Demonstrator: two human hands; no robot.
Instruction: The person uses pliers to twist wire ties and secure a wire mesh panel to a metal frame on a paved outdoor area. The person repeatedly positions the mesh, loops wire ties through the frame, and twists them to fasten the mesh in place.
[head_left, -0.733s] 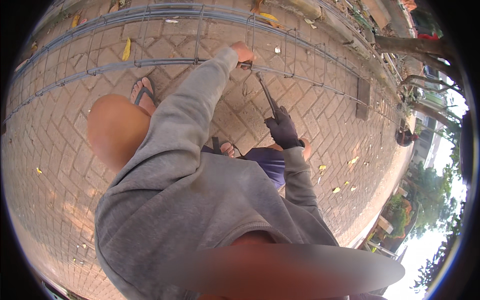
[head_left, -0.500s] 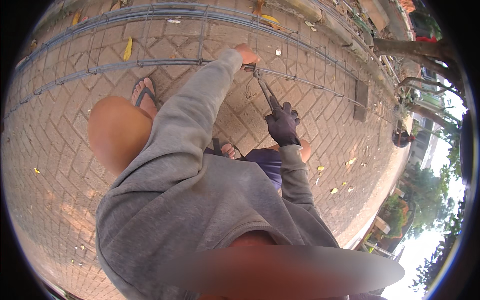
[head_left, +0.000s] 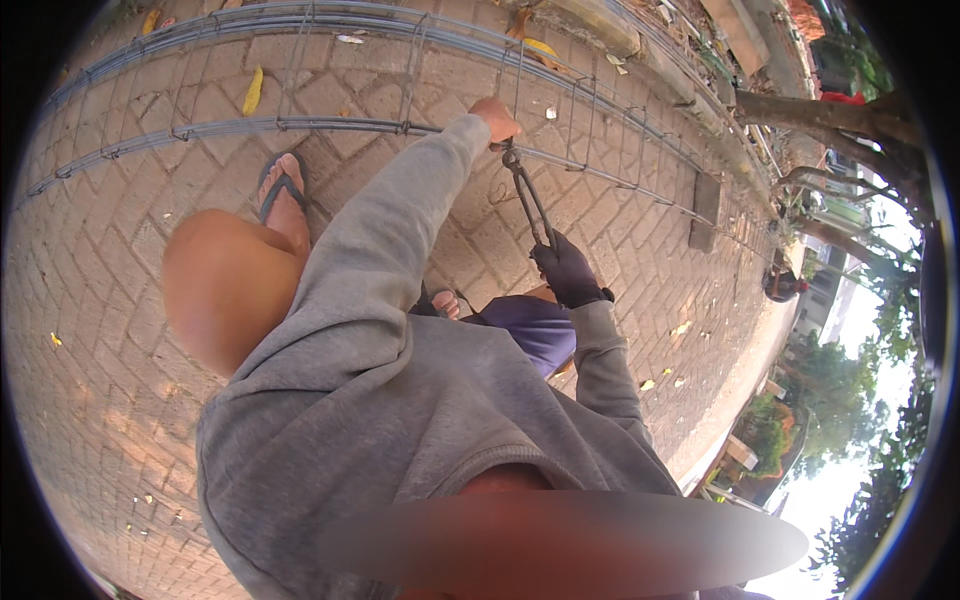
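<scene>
A long steel rebar cage (head_left: 350, 125), made of bars and square stirrups, lies across the ground in front of me. At its near bar my bare left hand (head_left: 494, 118) is closed around the cage by a stirrup joint; its fingertips are partly hidden. My right hand (head_left: 570, 272), in a dark glove, is closed around the handles of long pincers (head_left: 530, 200). Their jaws meet the near bar just beside my left hand. A thin loop of wire (head_left: 502, 193) shows below the joint, left of the pincers.
Herringbone brick paving (head_left: 110, 270) lies under everything, with scattered yellow leaves (head_left: 253, 90). A block (head_left: 706, 212) stands under the cage at the right. A kerb (head_left: 600, 25) runs along the far side. Tree branches (head_left: 820, 115) reach in at the upper right.
My right hand has shifted slightly downward, and its fingers, earlier partly spread, are wrapped around the pincers' handles. The pincers stand a little steeper. My left hand stays at the joint.
</scene>
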